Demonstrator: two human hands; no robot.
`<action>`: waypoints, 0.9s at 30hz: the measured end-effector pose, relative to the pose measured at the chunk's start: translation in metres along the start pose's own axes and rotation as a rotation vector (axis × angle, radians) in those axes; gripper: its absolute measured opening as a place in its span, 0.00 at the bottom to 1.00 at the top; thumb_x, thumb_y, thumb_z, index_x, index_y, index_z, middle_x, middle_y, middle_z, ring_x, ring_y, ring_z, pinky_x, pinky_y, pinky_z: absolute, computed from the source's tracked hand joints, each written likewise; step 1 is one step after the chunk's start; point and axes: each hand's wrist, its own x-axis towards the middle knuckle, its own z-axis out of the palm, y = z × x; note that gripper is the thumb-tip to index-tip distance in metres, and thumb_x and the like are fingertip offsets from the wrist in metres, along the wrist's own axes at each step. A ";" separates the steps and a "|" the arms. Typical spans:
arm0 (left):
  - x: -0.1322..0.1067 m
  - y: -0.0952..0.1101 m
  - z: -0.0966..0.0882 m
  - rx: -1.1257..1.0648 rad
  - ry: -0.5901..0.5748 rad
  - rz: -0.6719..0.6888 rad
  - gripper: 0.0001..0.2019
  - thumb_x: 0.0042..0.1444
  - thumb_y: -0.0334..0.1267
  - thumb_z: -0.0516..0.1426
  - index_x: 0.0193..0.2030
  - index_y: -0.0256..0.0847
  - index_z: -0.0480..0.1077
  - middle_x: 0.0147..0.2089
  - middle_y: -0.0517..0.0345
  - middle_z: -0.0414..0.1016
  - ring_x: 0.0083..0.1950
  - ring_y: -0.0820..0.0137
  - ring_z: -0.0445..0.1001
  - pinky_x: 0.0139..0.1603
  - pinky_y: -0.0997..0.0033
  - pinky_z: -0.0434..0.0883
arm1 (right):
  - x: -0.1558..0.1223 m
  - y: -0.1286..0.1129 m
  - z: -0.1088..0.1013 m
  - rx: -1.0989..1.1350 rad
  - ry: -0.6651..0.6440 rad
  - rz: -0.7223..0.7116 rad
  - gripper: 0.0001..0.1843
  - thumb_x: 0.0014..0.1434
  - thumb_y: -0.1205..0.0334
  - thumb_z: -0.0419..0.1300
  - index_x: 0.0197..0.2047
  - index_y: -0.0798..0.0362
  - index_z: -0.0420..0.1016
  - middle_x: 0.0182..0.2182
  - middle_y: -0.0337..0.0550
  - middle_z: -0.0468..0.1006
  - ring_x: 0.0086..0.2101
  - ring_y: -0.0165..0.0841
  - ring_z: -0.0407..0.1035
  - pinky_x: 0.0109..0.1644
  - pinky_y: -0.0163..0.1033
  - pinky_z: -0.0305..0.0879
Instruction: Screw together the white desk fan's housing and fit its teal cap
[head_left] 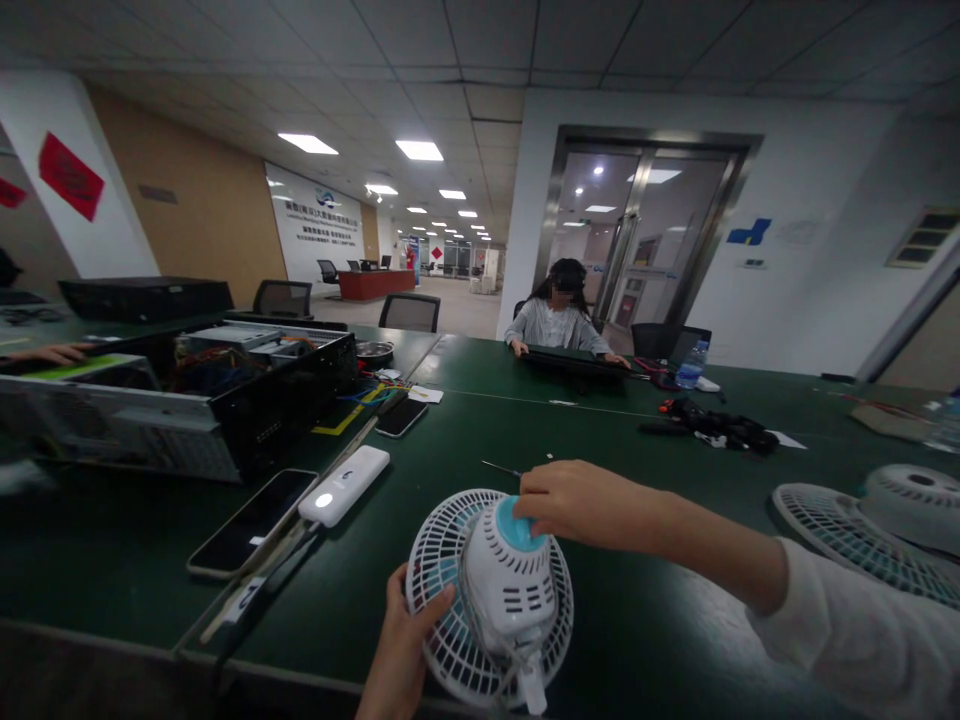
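Gripping the slatted round rim of the white fan [510, 592], your left hand [409, 640] holds it at the near edge of the green table [600, 430]. Your right hand [581, 500] closes on its smooth teal cap [514, 528].

Not much to read here. Far left of the glass door [637, 240], the big white wall sign [319, 235] has a round logo on top with several lines of dark characters under it, all too small and blurry to make out. Just right of the door there's a blue logo mark [748, 232] on the wall, with a tiny unreadable plate [752, 263] below it. The red diamond paper [71, 177] way off to the door's left and the fan [491, 595] show nothing legible.
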 end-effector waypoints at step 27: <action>-0.035 0.015 0.220 0.796 -0.650 0.933 0.17 0.52 0.32 0.57 0.48 0.42 0.61 0.52 0.48 0.70 0.52 0.56 0.71 0.52 0.65 0.66 | -0.210 0.037 0.151 0.366 0.754 1.101 0.10 0.57 0.56 0.51 0.34 0.52 0.67 0.28 0.46 0.76 0.29 0.37 0.71 0.33 0.42 0.65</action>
